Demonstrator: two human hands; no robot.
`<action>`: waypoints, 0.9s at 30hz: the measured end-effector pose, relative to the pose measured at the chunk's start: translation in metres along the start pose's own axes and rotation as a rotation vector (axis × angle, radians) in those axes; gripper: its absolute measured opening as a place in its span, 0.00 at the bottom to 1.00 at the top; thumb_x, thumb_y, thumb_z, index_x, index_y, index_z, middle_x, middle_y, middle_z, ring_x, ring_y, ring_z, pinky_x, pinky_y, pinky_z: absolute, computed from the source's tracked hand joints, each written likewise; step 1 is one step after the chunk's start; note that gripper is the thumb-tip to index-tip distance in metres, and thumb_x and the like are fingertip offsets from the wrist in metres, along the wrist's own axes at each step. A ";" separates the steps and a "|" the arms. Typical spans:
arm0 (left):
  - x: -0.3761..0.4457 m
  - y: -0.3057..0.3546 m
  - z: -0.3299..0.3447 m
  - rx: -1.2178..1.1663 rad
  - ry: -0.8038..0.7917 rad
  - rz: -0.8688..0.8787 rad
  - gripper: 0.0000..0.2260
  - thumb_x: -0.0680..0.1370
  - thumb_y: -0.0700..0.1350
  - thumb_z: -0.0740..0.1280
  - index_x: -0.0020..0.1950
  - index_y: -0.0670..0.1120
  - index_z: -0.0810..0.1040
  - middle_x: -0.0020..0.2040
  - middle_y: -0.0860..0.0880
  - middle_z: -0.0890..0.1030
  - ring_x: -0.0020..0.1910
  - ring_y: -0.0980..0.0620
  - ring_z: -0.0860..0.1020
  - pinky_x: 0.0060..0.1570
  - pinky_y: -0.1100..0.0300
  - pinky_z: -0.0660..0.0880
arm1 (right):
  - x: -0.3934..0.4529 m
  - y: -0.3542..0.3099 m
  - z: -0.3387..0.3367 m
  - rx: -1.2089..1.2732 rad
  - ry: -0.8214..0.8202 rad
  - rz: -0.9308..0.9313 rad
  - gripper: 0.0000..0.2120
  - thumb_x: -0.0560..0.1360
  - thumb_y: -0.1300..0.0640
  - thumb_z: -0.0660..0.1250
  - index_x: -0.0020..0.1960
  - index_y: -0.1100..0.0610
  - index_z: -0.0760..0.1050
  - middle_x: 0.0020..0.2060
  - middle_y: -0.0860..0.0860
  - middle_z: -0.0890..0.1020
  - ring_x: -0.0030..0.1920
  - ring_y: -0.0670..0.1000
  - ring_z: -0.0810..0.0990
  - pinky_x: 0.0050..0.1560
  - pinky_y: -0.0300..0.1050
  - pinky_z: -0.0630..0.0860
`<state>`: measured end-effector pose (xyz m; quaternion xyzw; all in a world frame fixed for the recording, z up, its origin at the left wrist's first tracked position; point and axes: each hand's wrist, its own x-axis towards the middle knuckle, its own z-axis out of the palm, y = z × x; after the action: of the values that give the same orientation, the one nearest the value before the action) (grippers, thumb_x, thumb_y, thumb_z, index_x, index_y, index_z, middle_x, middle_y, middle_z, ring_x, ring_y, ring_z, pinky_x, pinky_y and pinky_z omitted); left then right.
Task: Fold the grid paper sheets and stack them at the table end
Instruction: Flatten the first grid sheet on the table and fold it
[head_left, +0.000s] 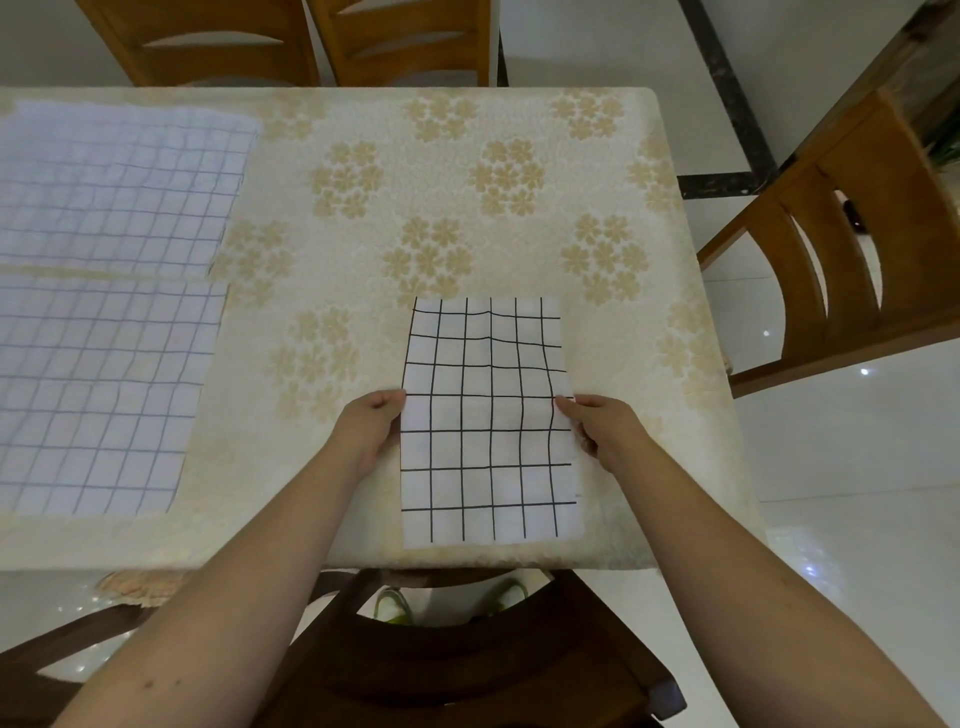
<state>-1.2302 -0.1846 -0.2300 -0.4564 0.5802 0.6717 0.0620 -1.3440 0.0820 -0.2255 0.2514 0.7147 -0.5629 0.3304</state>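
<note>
On the floral-clothed desk (363, 130), both forearms reach forward (roughly parallel); left hand (371, 426) and right hand (597, 426) fingers pinch the grid paper sheet (488, 421) at its side edges.

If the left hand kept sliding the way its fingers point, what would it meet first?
The left hand already pinches the left edge of the grid paper sheet, fingers pointing up-right. Going on, it would cross that sheet; the right hand sits opposite, probably off that line.

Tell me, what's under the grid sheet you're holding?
The grid sheet lies on the floral tablecloth, which shows all around it. Left hand and right hand pinch its side edges. Anything beneath the paper is hidden.
</note>
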 end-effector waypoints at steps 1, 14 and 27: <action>-0.002 0.001 -0.002 -0.010 0.000 -0.002 0.08 0.81 0.42 0.64 0.57 0.42 0.79 0.46 0.47 0.84 0.40 0.53 0.81 0.36 0.64 0.77 | -0.001 0.001 0.000 0.004 -0.003 -0.003 0.15 0.71 0.56 0.76 0.54 0.57 0.77 0.29 0.51 0.72 0.25 0.48 0.64 0.22 0.37 0.61; -0.025 0.037 -0.032 0.184 -0.106 0.154 0.09 0.78 0.50 0.69 0.50 0.44 0.81 0.50 0.47 0.82 0.48 0.52 0.79 0.49 0.61 0.75 | -0.048 -0.033 0.002 -0.008 -0.081 -0.162 0.08 0.73 0.50 0.73 0.48 0.54 0.80 0.39 0.48 0.79 0.39 0.46 0.76 0.38 0.41 0.71; -0.074 0.127 -0.046 0.042 -0.064 0.438 0.05 0.79 0.45 0.68 0.44 0.45 0.79 0.28 0.51 0.72 0.27 0.54 0.68 0.33 0.61 0.71 | -0.108 -0.091 0.010 0.164 -0.119 -0.396 0.07 0.75 0.52 0.71 0.50 0.54 0.80 0.40 0.49 0.79 0.41 0.45 0.77 0.45 0.41 0.75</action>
<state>-1.2398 -0.2304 -0.0834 -0.2964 0.6771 0.6711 -0.0574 -1.3378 0.0515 -0.0875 0.0983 0.6812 -0.6869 0.2334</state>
